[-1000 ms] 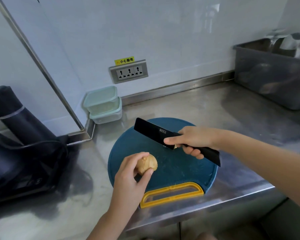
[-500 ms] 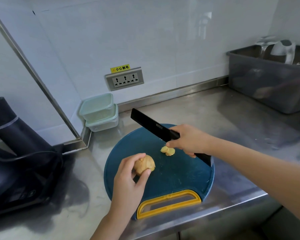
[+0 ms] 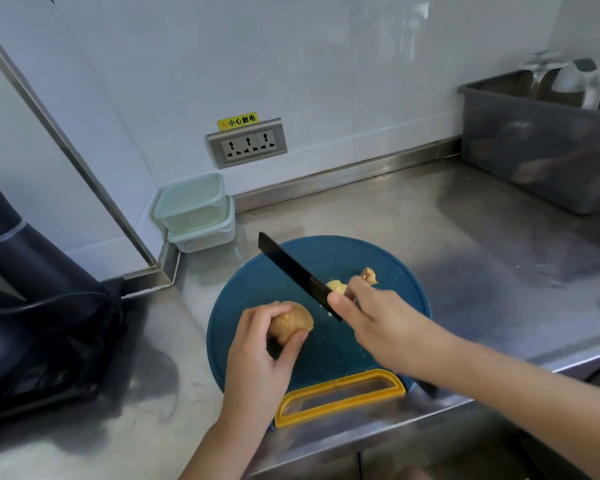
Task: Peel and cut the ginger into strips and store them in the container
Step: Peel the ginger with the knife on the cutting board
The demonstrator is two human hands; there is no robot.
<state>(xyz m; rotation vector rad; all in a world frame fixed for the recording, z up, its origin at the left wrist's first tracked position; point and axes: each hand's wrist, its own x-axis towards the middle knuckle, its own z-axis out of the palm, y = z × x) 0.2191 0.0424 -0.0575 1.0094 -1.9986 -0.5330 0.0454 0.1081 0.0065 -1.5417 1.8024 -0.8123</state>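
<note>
My left hand (image 3: 262, 355) holds a tan lump of ginger (image 3: 289, 322) just above the left part of the round blue cutting board (image 3: 257, 289). My right hand (image 3: 378, 317) grips a black knife (image 3: 295, 271) whose blade points up and to the left over the board. Two small ginger pieces lie on the board by my right fingers: a pale yellow one (image 3: 336, 286) and a brownish one (image 3: 369, 275). The knife's handle is mostly hidden under my hand. Two stacked pale green containers (image 3: 194, 211) with lids stand in the back corner.
The board's yellow handle (image 3: 340, 396) lies at the steel counter's front edge. A dark appliance with a cable (image 3: 32, 306) fills the left side. A grey bin (image 3: 541, 143) with a jug stands at the back right. A wall socket (image 3: 246, 143) sits above the containers.
My right hand with the knife has moved down towards the board's middle, closer to my left hand. A second small ginger piece now shows beside my right fingers. The left hand stays put.
</note>
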